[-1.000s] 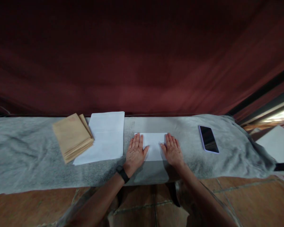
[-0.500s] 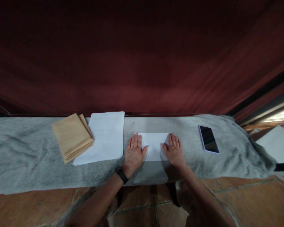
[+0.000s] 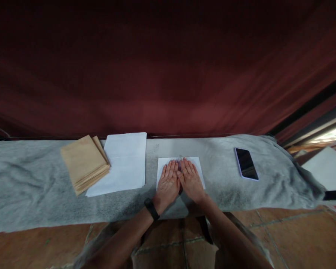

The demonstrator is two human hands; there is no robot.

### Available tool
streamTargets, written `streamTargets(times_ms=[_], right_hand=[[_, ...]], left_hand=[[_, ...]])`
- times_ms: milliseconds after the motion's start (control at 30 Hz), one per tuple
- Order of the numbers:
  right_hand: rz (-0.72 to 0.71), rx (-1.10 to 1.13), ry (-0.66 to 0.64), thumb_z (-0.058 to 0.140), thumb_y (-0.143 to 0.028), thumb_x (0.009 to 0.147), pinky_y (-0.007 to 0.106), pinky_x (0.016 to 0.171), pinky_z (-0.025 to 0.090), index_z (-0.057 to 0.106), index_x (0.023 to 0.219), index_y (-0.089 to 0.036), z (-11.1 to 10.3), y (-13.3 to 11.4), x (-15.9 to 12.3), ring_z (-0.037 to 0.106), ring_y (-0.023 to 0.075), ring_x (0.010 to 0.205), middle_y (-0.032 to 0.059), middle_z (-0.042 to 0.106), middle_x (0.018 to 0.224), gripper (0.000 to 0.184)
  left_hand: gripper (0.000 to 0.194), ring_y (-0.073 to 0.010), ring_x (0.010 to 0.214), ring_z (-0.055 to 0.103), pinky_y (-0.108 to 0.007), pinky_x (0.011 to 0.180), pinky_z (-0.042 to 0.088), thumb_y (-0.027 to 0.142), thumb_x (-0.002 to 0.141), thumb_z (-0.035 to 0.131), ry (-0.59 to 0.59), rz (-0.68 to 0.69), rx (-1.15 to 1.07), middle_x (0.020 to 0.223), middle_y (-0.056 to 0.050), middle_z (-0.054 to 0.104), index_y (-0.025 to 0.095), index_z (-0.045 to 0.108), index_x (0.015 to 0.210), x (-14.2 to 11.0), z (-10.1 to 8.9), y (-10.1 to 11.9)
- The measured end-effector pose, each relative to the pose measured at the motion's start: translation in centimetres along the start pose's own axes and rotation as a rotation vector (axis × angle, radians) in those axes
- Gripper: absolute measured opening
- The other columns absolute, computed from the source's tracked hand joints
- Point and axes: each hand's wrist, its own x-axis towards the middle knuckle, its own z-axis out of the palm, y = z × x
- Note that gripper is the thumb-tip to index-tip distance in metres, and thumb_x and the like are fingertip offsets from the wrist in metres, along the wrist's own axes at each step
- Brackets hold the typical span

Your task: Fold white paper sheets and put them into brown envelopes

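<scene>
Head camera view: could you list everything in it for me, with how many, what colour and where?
Small paper: one visible, white, under both hands
White sheets: a stack, uncountable, white, left of the hands
Brown paper stack: one, tan, overlapping the sheets' left side
Phone: one, dark screen with lilac edge, right of the hands
Cloth: apparently one, grey, beneath these things
Curtain: apparently one, dark red, behind
Floor tiles: several, orange-brown, below
Flat panel: one, whitish, far right; other items there are too unclear to name
Wristband: one, black, left wrist
Left hand: one, bare, palm down on the small paper
Right hand: one, bare, beside it
</scene>
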Motion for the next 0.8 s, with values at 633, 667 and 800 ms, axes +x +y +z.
streamTargets(times_ms=[633, 667, 800], right_hand=[[0.003, -0.132, 0.036, 0.035, -0.038, 0.106, 0.045, 0.122, 0.027, 0.039, 0.155, -0.015, 0.4, 1.9, -0.4, 0.037, 0.0269, 0.148, 0.0111, 0.039, 0.161, 0.054], [0.007, -0.136, 0.041, 0.036, -0.039, 0.106, 0.045, 0.122, 0.027, 0.04, 0.155, -0.015, 0.4, 2.0, -0.5, 0.038, 0.0269, 0.148, 0.0113, 0.039, 0.161, 0.055], [0.029, -0.159, 0.054, 0.036, -0.04, 0.106, 0.046, 0.121, 0.027, 0.04, 0.155, -0.014, 0.2, 2.8, -0.7, 0.038, 0.0276, 0.147, 0.0125, 0.041, 0.16, 0.055]], left_hand=[[0.057, -0.0246, 0.153, 0.026, -0.048, 0.126, 0.025, 0.026, 0.101, 0.032, -0.023, -0.061, 0.016, 0.161, -0.015, 0.036, 0.007, 0.034, 0.155, -0.1, -0.4, -1.0], [0.057, -0.0244, 0.153, 0.026, -0.047, 0.126, 0.025, 0.026, 0.101, 0.032, -0.018, -0.063, 0.016, 0.162, -0.015, 0.036, 0.007, 0.034, 0.155, -0.2, -0.4, -1.1], [0.057, -0.0246, 0.153, 0.026, -0.047, 0.126, 0.024, 0.029, 0.101, 0.033, -0.008, -0.077, 0.022, 0.162, -0.014, 0.035, 0.009, 0.034, 0.155, -0.4, -0.5, -1.6]])
